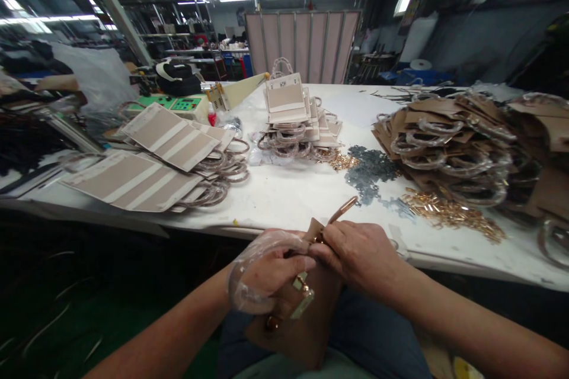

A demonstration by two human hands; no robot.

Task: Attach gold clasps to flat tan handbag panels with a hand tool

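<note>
A tan bag panel rests over my lap, with a clear-plastic-wrapped handle looped around my left hand. My left hand is closed on the panel near the handle's end, its thumb lying beside gold-coloured metal fittings. Close against it, my right hand pinches at the panel's upper edge. From between its fingers a slim, copper-coloured tool points up and to the right; its working end is hidden by the fingers, so its kind does not show.
Finished-looking bag panels with handles are stacked at left, with another stack at centre back. Brown panels with wrapped handles heap up at right. Gold metal pieces and dark grey pieces lie on the white table.
</note>
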